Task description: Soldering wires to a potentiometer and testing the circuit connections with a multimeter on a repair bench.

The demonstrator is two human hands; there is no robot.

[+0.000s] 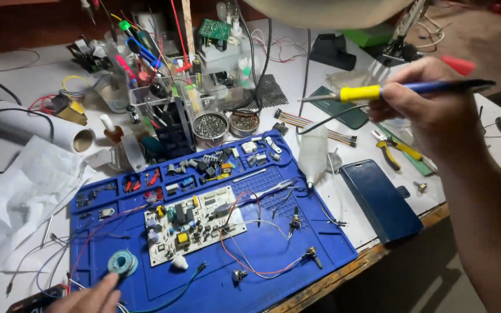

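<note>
Quick count, going off the one blue mat (297,255): one circuit board (195,225) sitting on it, one solder spool (123,262) at its near-left corner, three loose potentiometers on wires toward its near-right. Just behind it, two round tins (210,125). Right of it, one dark phone (381,200) and one pair of yellow-handled pliers (394,152). One white paper roll (36,128) off to its left.

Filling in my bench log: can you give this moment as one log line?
right hand: holds soldering iron raised over table | left hand: by solder spool | circuit board: flat on blue mat
</note>
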